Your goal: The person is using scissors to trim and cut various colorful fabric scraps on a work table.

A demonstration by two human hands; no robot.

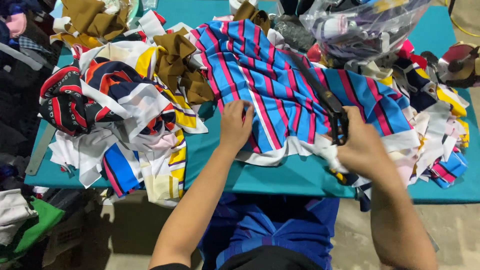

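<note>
Blue folded cloth [265, 230] lies nearest, on the person's lap, just below the table edge. Beyond it stands the table [280, 177], with a teal top, the biggest thing in the view; almost all of it is covered with fabric. Under the table the floor [350, 235] is grey concrete, and more textiles, one of them green [37, 220], lie at the left side.

On the table middle lies the striped fabric [270, 85], blue with pink, black and white stripes, spread flat and reaching the near edge. At the left is a heap of scraps [125, 110] in white, yellow, navy and red, with brown pieces [177, 62] on it. At the right is a smaller pile of offcuts [440, 135]. At the far right a clear plastic bag [360, 25] holds mixed cloth pieces; what exactly is inside I cannot tell.

The left hand [235, 125] presses on the striped fabric, with fingers bent and nothing held. The right hand [362, 147] is closed around the handles of black scissors [320, 92], whose long blades lie across the striped fabric, pointing away from the person.
</note>
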